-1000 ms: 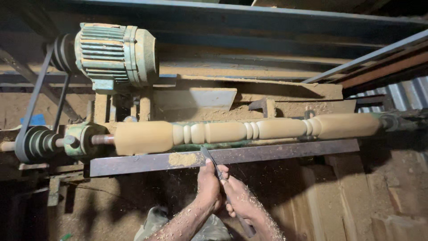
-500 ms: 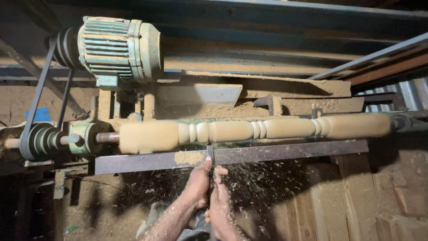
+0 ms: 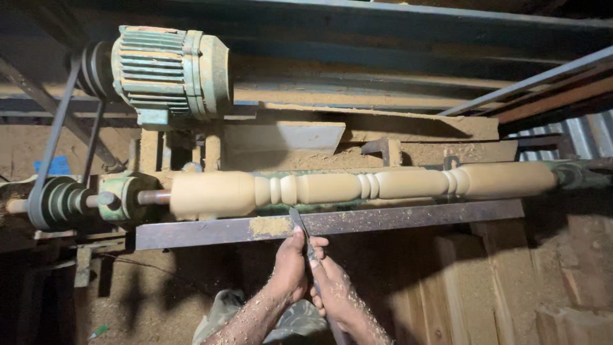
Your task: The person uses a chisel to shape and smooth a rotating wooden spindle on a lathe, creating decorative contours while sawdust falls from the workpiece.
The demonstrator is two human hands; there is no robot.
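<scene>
In a sawdust-strewn shed, the left hand [image 3: 290, 265] and right hand [image 3: 335, 291] clamp a chisel [image 3: 300, 227] laid on the steel rest bar [image 3: 396, 220] beneath the turned spindle [image 3: 357, 186].

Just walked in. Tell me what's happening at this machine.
A person works at a wood lathe. Both hands, left and right, grip a chisel laid across the steel rest, its tip at the beaded spindle. A belt links the green motor to the pulley. Sawdust coats the forearms.
</scene>
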